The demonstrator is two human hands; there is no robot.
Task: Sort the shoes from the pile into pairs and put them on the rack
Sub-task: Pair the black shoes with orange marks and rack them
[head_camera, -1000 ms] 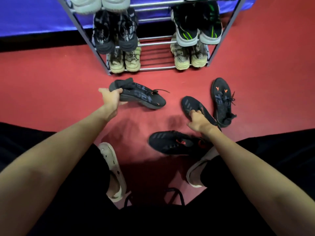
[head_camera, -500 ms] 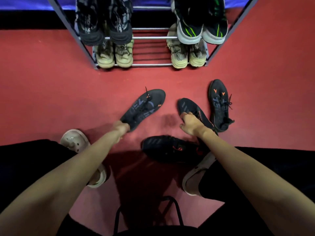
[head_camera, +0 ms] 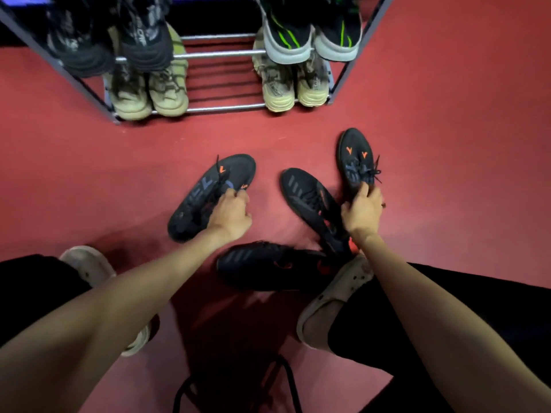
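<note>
Several black sneakers lie on the red floor before the metal rack (head_camera: 220,107). My left hand (head_camera: 229,213) grips a black shoe with orange marks and blue lettering (head_camera: 208,195) at its laces and opening, toe pointing up right. My right hand (head_camera: 362,208) grips the matching shoe (head_camera: 354,156) at its heel end, toe toward the rack. Between them lies a black shoe with grey stripes (head_camera: 307,198). Its likely mate (head_camera: 268,266) lies crosswise nearer me.
The rack's bottom shelf holds two beige pairs (head_camera: 149,90) (head_camera: 290,87), with a gap in the middle. The shelf above carries dark shoes (head_camera: 119,40) and black-green shoes (head_camera: 310,34). My feet in pale clogs (head_camera: 89,266) (head_camera: 331,296) flank a black stool frame (head_camera: 232,389).
My left hand brought its shoe down to the floor and shifted its grip to the laces. My right hand left the striped shoe and took hold of the far-right shoe.
</note>
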